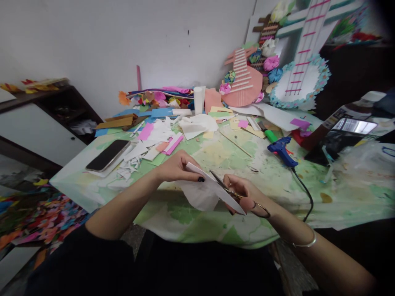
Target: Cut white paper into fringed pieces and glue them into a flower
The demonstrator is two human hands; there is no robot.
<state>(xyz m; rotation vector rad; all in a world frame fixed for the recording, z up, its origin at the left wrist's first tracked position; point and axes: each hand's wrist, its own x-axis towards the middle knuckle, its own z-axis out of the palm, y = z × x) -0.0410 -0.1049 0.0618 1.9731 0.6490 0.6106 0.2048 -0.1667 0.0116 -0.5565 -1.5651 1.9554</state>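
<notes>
My left hand (177, 167) pinches a folded white sheet of paper (203, 191) near the table's front edge, thumb on top. My right hand (243, 195) grips a pair of scissors (226, 190), fingers through the handle loops. The blades point up and left into the white paper. Both hands are close together over the green-stained table cover (277, 181). A thin bangle (305, 242) sits on my right wrist.
A black phone (108, 155) lies at the left. A blue glue gun (281, 150) with a black cord lies to the right. Coloured paper scraps (154, 139), a white cup (199, 99) and paper guitar crafts (247, 80) fill the back. A tablet (353, 125) stands at the right.
</notes>
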